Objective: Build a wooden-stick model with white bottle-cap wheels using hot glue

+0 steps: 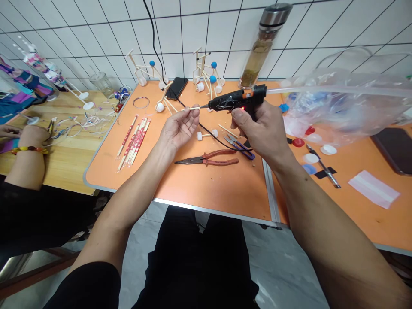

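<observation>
My right hand (260, 128) is wrapped round the grip of a black hot glue gun (236, 100), which has a long glue stick (299, 90) out of its back and a small red light lit. Its nozzle points left. Between thumb and fingers, my left hand (180, 128) pinches a short wooden stick (194, 108); the stick's end is at the nozzle tip, and I cannot tell whether they touch. Below the hands lie red-handled long-nose pliers (207, 160), small purple-handled snips (240, 146) and a stick with white caps on its ends (207, 134).
Wrapped chopsticks (135, 141) lie at left. Stick figures with blue balls (206, 75), a phone (177, 88) and a tea bottle (264, 47) line the wall. A plastic bag (350, 98), bottle caps and a pen (323, 166) are at right. A black cord crosses the table. Another person's hand (34, 135) works at far left.
</observation>
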The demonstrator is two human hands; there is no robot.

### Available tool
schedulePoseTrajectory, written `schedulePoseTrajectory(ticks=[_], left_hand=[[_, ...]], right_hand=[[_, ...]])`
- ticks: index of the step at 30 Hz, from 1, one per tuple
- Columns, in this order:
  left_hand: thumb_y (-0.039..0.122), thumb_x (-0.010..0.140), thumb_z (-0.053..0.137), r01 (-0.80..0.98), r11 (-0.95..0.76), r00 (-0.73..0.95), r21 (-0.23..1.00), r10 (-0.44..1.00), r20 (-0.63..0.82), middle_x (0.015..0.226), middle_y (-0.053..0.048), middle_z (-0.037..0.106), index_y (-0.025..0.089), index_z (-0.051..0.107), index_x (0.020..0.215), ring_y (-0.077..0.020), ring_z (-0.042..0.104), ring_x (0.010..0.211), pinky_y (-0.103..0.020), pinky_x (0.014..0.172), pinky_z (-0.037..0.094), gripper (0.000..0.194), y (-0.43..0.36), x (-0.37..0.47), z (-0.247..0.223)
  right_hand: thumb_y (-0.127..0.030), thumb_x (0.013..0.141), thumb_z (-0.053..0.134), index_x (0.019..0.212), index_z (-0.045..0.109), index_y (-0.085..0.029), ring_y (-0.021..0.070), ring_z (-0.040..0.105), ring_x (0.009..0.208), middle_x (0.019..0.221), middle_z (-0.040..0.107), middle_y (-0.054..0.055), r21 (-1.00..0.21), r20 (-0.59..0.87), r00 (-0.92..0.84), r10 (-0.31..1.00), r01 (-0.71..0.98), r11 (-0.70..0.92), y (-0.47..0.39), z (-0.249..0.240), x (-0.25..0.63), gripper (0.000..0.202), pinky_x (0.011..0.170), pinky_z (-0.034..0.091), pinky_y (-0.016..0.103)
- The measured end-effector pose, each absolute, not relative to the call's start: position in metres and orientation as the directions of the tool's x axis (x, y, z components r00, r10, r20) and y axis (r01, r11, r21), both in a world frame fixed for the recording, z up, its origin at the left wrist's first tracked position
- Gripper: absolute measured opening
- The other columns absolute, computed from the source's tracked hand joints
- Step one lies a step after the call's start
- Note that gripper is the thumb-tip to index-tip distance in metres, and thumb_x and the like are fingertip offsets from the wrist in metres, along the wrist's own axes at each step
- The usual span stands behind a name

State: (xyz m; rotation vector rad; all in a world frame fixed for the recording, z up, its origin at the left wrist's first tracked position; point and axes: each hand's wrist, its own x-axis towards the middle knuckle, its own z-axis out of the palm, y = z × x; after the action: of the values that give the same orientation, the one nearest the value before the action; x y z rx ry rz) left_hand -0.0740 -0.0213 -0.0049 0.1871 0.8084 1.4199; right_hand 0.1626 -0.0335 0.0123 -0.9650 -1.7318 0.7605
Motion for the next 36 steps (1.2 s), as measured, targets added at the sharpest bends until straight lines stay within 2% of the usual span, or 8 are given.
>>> schedulePoseTrajectory(ticks=[4, 11, 16, 25, 32, 36], left_hand=[[0.01, 0.111, 0.061, -0.801, 0.192, -0.06, 0.568, 0.917, -0.394, 0.099, -0.009, 0.089, 0.009, 0.078, 0.14, -0.0161, 0.089, 0.102, -0.022, 0.104, 0.067, 0.034, -0.0212, -0.0745, -0.0052], [0.011, 0.113, 0.057, -0.808, 0.192, -0.044, 0.557, 0.923, -0.383, 0.083, -0.005, 0.086, 0.008, 0.078, 0.136, -0.0122, 0.087, 0.082, -0.02, 0.096, 0.068, 0.031, -0.0209, -0.0741, -0.0044], [0.009, 0.113, 0.056, -0.807, 0.194, -0.027, 0.558, 0.932, -0.362, 0.081, -0.004, 0.085, 0.004, 0.077, 0.137, -0.0097, 0.085, 0.074, -0.019, 0.097, 0.067, 0.032, -0.0218, -0.0739, -0.0037], [0.01, 0.113, 0.058, -0.805, 0.197, -0.034, 0.56, 0.927, -0.374, 0.086, -0.006, 0.086, 0.005, 0.077, 0.141, -0.0126, 0.088, 0.087, -0.021, 0.103, 0.066, 0.034, -0.0207, -0.0747, -0.0053], [0.009, 0.113, 0.056, -0.811, 0.196, -0.022, 0.552, 0.932, -0.363, 0.082, -0.005, 0.086, 0.005, 0.077, 0.139, -0.0099, 0.084, 0.073, -0.019, 0.097, 0.067, 0.033, -0.0216, -0.0745, -0.0043], [0.009, 0.112, 0.057, -0.811, 0.195, -0.025, 0.552, 0.931, -0.365, 0.083, -0.006, 0.086, 0.005, 0.076, 0.14, -0.0112, 0.086, 0.076, -0.02, 0.098, 0.067, 0.034, -0.0214, -0.0746, -0.0045]], right_hand=[[-0.083, 0.095, 0.075, 0.092, 0.07, -0.031, 0.0235, 0.07, 0.075, 0.081, 0.074, 0.004, -0.836, 0.442, -0.207, 0.873, 0.259, 0.485, -0.0335, 0.0114, 0.163, 0.053, 0.06, 0.055, 0.036], [-0.082, 0.096, 0.075, 0.092, 0.071, -0.029, 0.0228, 0.071, 0.075, 0.08, 0.075, 0.004, -0.83, 0.454, -0.207, 0.867, 0.257, 0.495, -0.0326, 0.0096, 0.1638, 0.053, 0.06, 0.056, 0.036], [-0.08, 0.097, 0.075, 0.091, 0.071, -0.029, 0.0238, 0.071, 0.075, 0.078, 0.073, 0.004, -0.815, 0.481, -0.211, 0.851, 0.25, 0.522, -0.0307, 0.0081, 0.1631, 0.052, 0.061, 0.056, 0.037], [-0.081, 0.097, 0.074, 0.091, 0.069, -0.029, 0.0239, 0.07, 0.073, 0.075, 0.071, 0.004, -0.81, 0.486, -0.215, 0.847, 0.253, 0.529, -0.0305, 0.0086, 0.1633, 0.053, 0.061, 0.055, 0.037], [-0.084, 0.096, 0.073, 0.092, 0.069, -0.029, 0.0242, 0.07, 0.074, 0.074, 0.071, 0.004, -0.799, 0.492, -0.209, 0.845, 0.277, 0.533, -0.0293, 0.0073, 0.1646, 0.055, 0.06, 0.055, 0.036], [-0.085, 0.095, 0.074, 0.091, 0.07, -0.029, 0.0237, 0.068, 0.072, 0.073, 0.069, 0.003, -0.801, 0.495, -0.201, 0.846, 0.273, 0.533, -0.0288, 0.0067, 0.1644, 0.056, 0.059, 0.054, 0.037]])
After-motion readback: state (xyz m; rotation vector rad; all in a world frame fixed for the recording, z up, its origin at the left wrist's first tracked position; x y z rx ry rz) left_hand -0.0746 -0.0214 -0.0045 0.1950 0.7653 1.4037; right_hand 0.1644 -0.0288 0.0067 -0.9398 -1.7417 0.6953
